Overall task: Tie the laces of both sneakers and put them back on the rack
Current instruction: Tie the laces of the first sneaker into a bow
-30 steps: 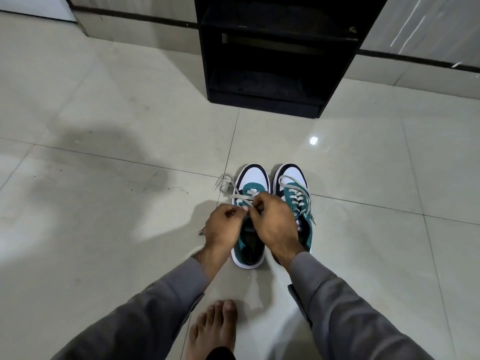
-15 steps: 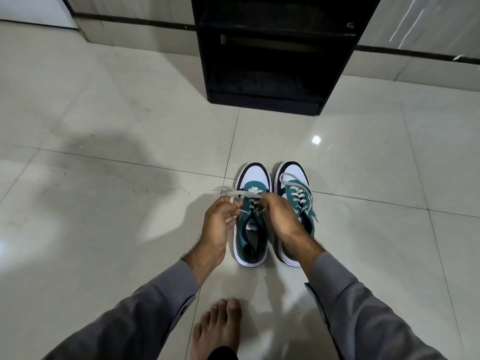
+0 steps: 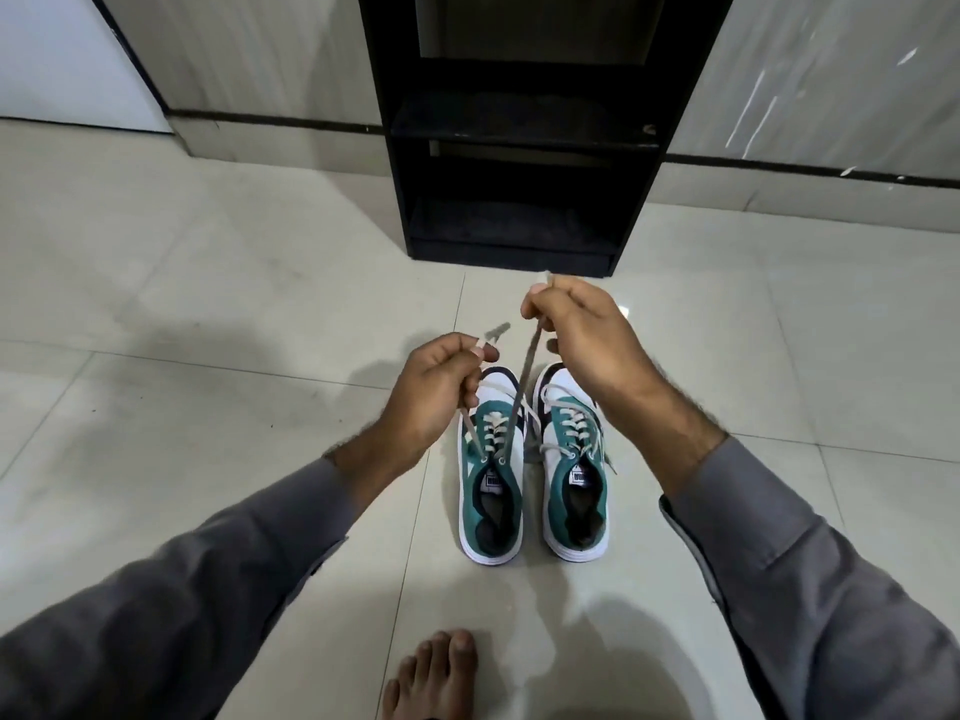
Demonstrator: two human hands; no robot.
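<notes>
**Inspector:** State the hands and the work.

**Operator:** My left hand [image 3: 434, 394] and right hand [image 3: 582, 330] each pinch one end of the left sneaker's [image 3: 491, 480] lace [image 3: 524, 384], lifted taut. Both sneakers stand on the floor [image 3: 208, 314] before the rack [image 3: 511, 148].

**Inspector:** Advice?

**Operator:** I judge even tension matters: cross the ends low, close to the eyelets, then knot.

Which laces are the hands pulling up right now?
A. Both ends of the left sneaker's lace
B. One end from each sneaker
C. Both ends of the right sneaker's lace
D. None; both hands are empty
A: the left hand and right hand each pinch a lace end, and both strands run down to the top eyelets of the left sneaker; the right sneaker has its lace lying loose.
</notes>
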